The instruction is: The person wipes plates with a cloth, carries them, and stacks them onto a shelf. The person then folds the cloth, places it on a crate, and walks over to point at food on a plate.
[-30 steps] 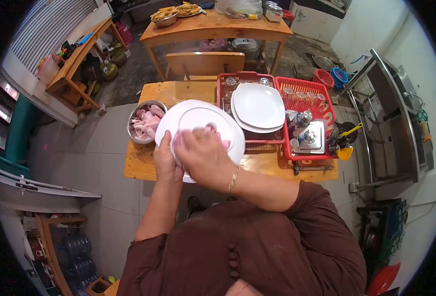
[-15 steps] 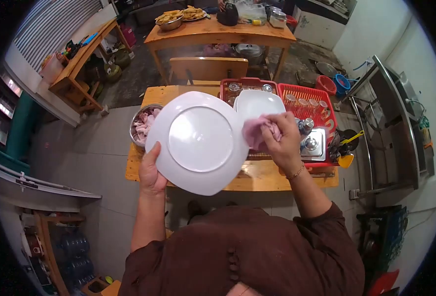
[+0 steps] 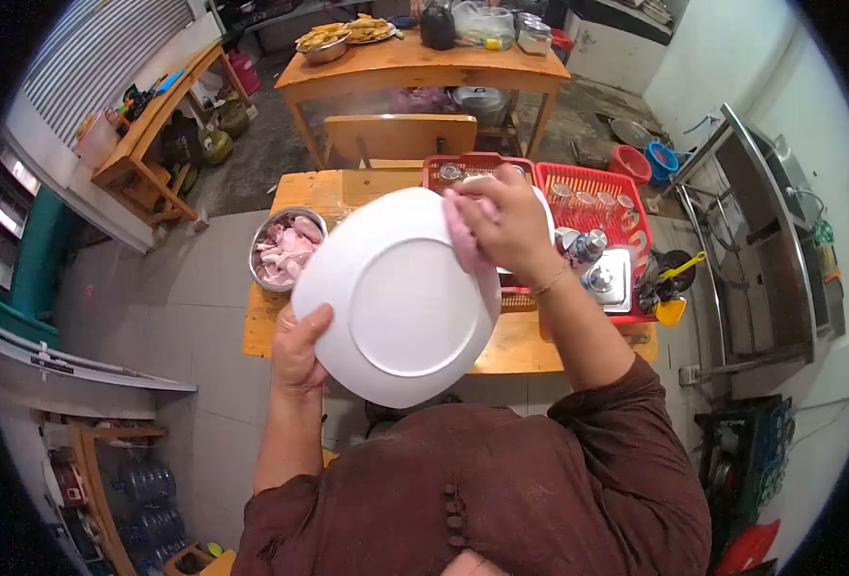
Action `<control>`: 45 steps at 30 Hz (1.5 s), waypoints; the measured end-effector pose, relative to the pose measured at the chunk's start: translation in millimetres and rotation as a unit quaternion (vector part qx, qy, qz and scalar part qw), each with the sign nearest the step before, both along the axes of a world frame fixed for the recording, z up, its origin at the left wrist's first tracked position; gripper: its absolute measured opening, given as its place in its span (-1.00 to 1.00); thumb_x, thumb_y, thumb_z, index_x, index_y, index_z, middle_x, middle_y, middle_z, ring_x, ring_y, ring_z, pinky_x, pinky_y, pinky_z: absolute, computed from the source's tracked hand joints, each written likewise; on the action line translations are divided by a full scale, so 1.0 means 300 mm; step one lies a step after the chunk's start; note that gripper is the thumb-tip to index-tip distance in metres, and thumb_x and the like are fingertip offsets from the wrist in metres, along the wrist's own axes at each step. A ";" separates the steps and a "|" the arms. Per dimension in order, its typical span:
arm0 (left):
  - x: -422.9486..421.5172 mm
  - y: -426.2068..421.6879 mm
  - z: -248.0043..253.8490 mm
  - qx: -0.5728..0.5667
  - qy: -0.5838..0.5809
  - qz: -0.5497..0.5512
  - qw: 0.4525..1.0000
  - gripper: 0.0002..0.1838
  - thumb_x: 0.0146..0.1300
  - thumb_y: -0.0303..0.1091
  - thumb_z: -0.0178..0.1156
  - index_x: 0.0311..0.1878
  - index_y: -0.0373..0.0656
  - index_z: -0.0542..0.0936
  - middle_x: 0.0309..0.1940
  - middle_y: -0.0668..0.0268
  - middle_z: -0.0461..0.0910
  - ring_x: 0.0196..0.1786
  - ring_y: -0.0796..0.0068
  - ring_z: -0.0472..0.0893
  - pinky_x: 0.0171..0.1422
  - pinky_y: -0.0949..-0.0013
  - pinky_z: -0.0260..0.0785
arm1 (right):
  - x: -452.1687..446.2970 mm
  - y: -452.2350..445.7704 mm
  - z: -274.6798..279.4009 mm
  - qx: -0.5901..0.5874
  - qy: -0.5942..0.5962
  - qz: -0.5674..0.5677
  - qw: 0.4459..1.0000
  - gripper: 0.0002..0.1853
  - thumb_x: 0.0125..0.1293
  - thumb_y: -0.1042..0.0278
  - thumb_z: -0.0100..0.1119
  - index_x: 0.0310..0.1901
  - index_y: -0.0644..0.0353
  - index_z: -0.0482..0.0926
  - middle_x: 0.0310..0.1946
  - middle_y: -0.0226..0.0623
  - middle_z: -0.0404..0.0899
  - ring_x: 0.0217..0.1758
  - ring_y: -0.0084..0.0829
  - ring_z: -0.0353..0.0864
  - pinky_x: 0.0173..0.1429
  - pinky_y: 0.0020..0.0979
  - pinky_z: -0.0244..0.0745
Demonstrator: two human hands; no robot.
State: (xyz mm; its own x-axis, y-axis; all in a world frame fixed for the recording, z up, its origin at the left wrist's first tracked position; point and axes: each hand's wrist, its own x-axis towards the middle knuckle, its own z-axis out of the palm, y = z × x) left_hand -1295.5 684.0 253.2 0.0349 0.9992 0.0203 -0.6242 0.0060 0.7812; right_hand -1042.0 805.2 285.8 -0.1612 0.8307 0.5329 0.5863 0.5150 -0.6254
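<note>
White and broad, the plate tilts in front of the person, its ringed underside turned up, partly hiding the wooden bench. The left hand is partly closed at its near-left edge, thumb over the underside; the fingers beneath are hidden. The right hand bunches a pink cloth against the far-right rim, fingers curled, fully occupied.

Only the left hand clearly supports the plate, so hard pressure from the cloth at the opposite edge could twist it out of that grip, more readily if its surface is damp. A wide swing to the left could bring its rim against the steel bowl of raw meat beyond the left hand, soiling it. Beyond the right hand, glasses in a red basket could chip if knocked.
</note>
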 end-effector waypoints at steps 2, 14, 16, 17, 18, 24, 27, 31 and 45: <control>-0.019 0.011 0.003 0.021 -0.021 0.036 0.999 -0.58 0.21 -0.50 0.11 0.15 -0.39 0.41 0.01 0.10 0.55 -0.01 0.27 0.60 0.17 0.21 0.42 | 0.079 0.032 -0.054 -0.136 -0.058 0.053 0.988 -0.74 0.15 0.16 0.17 -0.25 0.16 0.65 -0.33 -0.03 0.53 -0.25 -0.07 0.53 -0.12 -0.19 0.43; 0.135 0.048 -0.072 -0.023 0.014 0.032 0.999 -0.59 0.26 -0.46 0.12 0.19 -0.24 0.42 0.06 0.22 0.52 0.10 0.37 0.52 0.24 0.22 0.34 | -0.139 0.069 -0.020 -0.011 0.010 -0.020 1.000 -0.75 0.14 0.22 0.15 -0.26 0.22 0.62 -0.28 -0.05 0.50 -0.14 -0.13 0.47 -0.01 -0.24 0.41; 0.159 0.077 -0.102 -0.028 0.005 0.057 0.998 -0.64 0.29 -0.40 0.10 0.14 -0.28 0.45 0.04 0.19 0.53 0.03 0.38 0.55 0.16 0.24 0.40 | -0.245 -0.072 -0.029 0.025 -0.097 0.020 0.995 -0.82 -0.02 0.43 0.13 -0.32 0.21 0.56 -0.24 -0.07 0.46 -0.13 -0.09 0.46 -0.09 -0.19 0.42; 0.128 0.110 -0.157 -0.059 -0.033 0.062 0.996 -0.63 0.31 -0.38 0.08 0.14 -0.32 0.43 0.03 0.16 0.53 0.02 0.35 0.57 0.13 0.24 0.43 | -0.277 -0.144 -0.054 0.022 -0.133 0.124 0.983 -0.76 -0.07 0.47 0.14 -0.27 0.22 0.53 -0.21 -0.06 0.44 -0.12 -0.09 0.46 -0.12 -0.18 0.41; 0.110 0.135 -0.183 -0.090 -0.072 0.067 0.991 -0.62 0.33 -0.36 0.05 0.15 -0.35 0.41 0.01 0.12 0.53 0.00 0.32 0.58 0.11 0.24 0.45 | -0.310 -0.226 -0.073 0.141 -0.136 0.102 0.975 -0.72 -0.08 0.45 0.16 -0.24 0.23 0.51 -0.18 -0.06 0.42 -0.11 -0.11 0.46 -0.08 -0.16 0.40; 0.019 0.109 -0.101 -0.108 -0.142 0.136 0.974 -0.55 0.33 -0.40 0.01 0.25 -0.35 0.28 0.15 0.06 0.42 0.18 0.17 0.46 0.31 0.08 0.28 | -0.093 -0.348 -0.140 0.156 -0.166 0.232 0.946 -0.61 -0.19 0.36 0.25 -0.19 0.11 0.52 -0.15 -0.23 0.41 -0.09 -0.21 0.43 0.03 -0.19 0.33; -0.046 0.081 -0.097 -0.091 -0.148 0.095 0.980 -0.51 0.31 -0.42 0.04 0.28 -0.34 0.26 0.19 0.08 0.40 0.21 0.17 0.43 0.34 0.08 0.25 | 0.029 -0.243 -0.099 0.150 -0.140 0.120 0.971 -0.70 -0.13 0.44 0.19 -0.25 0.14 0.52 -0.34 -0.23 0.45 -0.31 -0.21 0.46 -0.16 -0.21 0.43; -0.015 0.039 -0.080 -0.066 -0.095 0.020 0.993 -0.51 0.29 -0.45 0.06 0.28 -0.34 0.26 0.19 0.10 0.41 0.21 0.21 0.44 0.32 0.12 0.27 | 0.096 -0.139 -0.026 0.124 -0.001 -0.013 0.992 -0.78 -0.06 0.47 0.14 -0.28 0.16 0.57 -0.32 -0.18 0.48 -0.24 -0.18 0.45 -0.13 -0.25 0.39; -0.030 0.039 -0.044 -0.004 -0.034 0.070 0.997 -0.50 0.27 -0.42 0.06 0.24 -0.42 0.25 0.10 -0.03 0.46 0.10 0.12 0.54 0.23 0.10 0.40 | 0.021 0.017 -0.171 -0.102 -0.122 -0.073 0.985 -0.79 0.13 0.23 0.08 -0.25 0.08 0.61 -0.36 -0.13 0.50 -0.21 -0.11 0.51 -0.12 -0.17 0.45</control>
